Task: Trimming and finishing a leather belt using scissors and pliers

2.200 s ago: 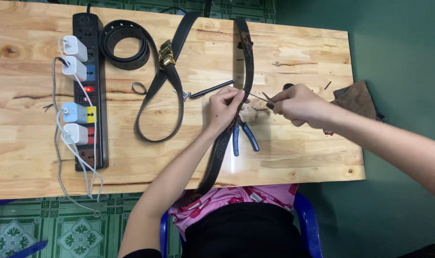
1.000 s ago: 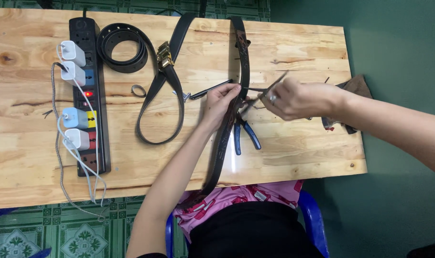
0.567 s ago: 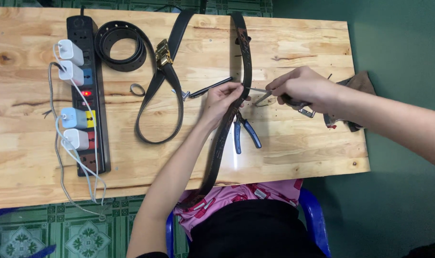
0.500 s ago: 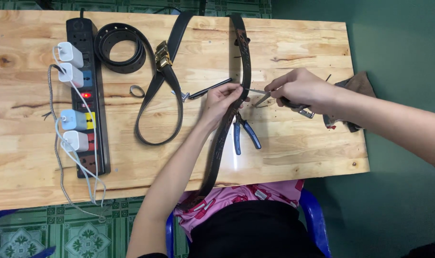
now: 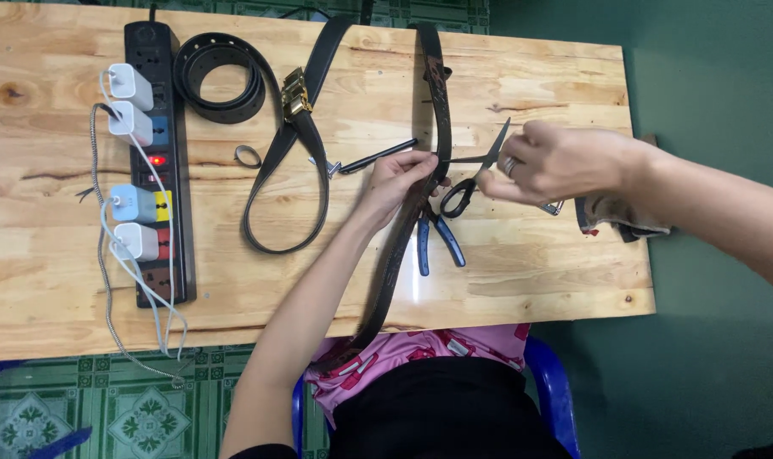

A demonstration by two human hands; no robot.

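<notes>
left hand (image 5: 403,177) pinches the dark belt (image 5: 420,187) at centre frame. belt's long axis runs top to bottom, off the near table edge. right hand (image 5: 549,161), centre right, closed on scissors (image 5: 475,174), blades apart, pointing up-left just right of the belt. cut point hidden under fingers; blue pliers (image 5: 437,242) below.

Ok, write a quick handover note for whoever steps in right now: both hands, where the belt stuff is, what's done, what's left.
Left hand: pinching the dark belt that runs down the table and over its near edge.
Right hand: holding the black-handled scissors, blades open, tips close to the belt at the pinch.
Blue-handled pliers lie just below the left hand; a second belt with gold buckle lies to the left.
Done: belt gripped, scissors brought up. Left: no cut visible yet.
</notes>
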